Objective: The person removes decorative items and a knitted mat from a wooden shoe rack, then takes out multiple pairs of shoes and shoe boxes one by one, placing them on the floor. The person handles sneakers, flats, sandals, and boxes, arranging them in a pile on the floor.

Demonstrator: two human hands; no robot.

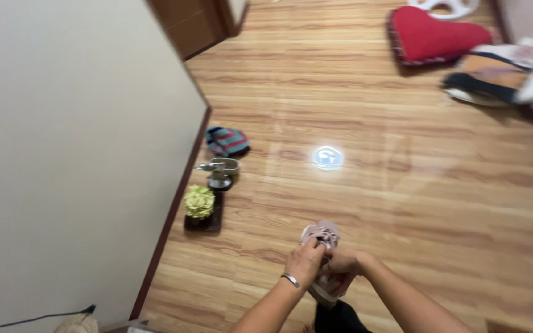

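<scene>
A pale pink sneaker [322, 235] is held low over the wooden floor, toe pointing away from me. My left hand [304, 261], with a silver bracelet at the wrist, pinches the laces at the top of the shoe. Meeting it from the right, my right hand [342, 264] grips the shoe's opening and side. The shoe's heel is hidden behind both hands.
Along the cream wall [75, 154] on the left sit a striped shoe [226, 141], a heeled sandal [220, 171] and a green flower-topped sandal [201, 208]. A red heart-shaped cushion [433, 34] and folded fabrics [495, 71] lie far right. A light reflection [327, 157] shines mid-floor.
</scene>
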